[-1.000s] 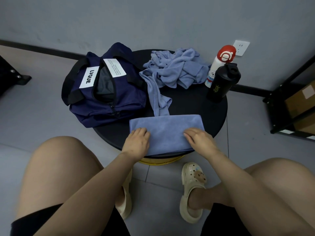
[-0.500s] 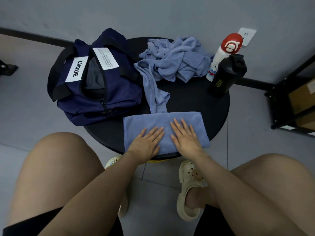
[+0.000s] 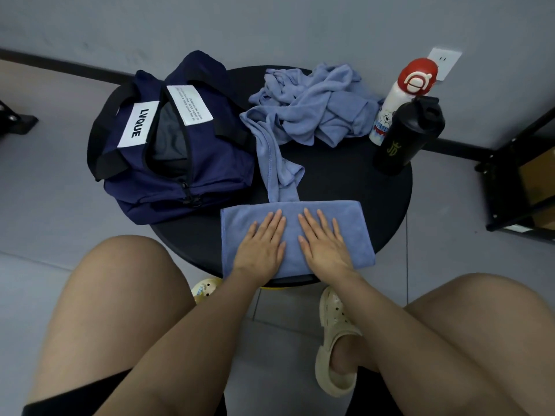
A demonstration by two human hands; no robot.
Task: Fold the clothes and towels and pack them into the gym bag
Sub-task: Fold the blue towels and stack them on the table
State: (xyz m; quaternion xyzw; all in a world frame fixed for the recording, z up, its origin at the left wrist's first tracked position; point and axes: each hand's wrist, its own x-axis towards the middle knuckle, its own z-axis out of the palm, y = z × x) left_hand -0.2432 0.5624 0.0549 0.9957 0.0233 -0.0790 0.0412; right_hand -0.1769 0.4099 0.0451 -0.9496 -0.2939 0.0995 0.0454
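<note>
Head-camera view: a person's left hand and right hand lay flat, side by side, on a folded blue towel at the near edge of a round black worktop. Each grip was fully open, fingers straight and pressing the cloth, curled round nothing. The towel's near edge reached the worktop's rim beneath the wrists; bare black surface lay beyond the fingertips and off to the right of the right hand. Left of the left hand, and farther out, sat the navy gym bag, unzipped and overhanging the rim. Straight ahead, a heap of unfolded blue cloth trailed one strip down to touch the towel's far edge. Beyond the right hand stood a black shaker bottle just beside a white red-capped bottle.
</note>
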